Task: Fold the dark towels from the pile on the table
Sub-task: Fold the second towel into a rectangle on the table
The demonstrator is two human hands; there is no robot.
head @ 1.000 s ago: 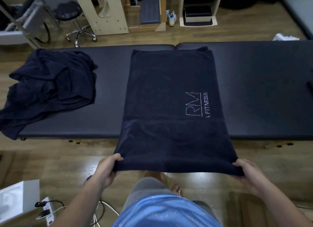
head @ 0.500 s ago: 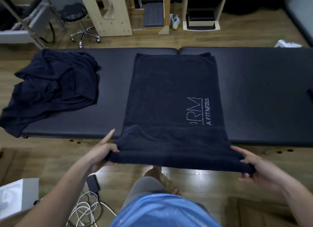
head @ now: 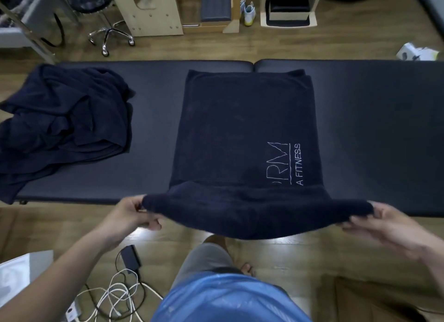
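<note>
A dark navy towel (head: 242, 129) with white lettering lies spread across the black padded table (head: 372, 129), its far edge near the table's back. Its near end is lifted off the table's front edge. My left hand (head: 131, 216) pinches the near left corner and my right hand (head: 382, 222) pinches the near right corner, so the raised edge sags a little between them. A crumpled pile of dark towels (head: 62, 127) sits on the table's left end, partly hanging over the left and front edges.
On the wooden floor below my left arm lie a black adapter with tangled cables (head: 120, 283) and a white box (head: 16, 278). Behind the table stand a wheeled stool (head: 105, 26), wooden frames (head: 149, 11) and a pair of shoes (head: 248, 11).
Both hands have lifted the towel's near end higher and carried it forward toward the table. The hanging part now rises above the table's front edge.
</note>
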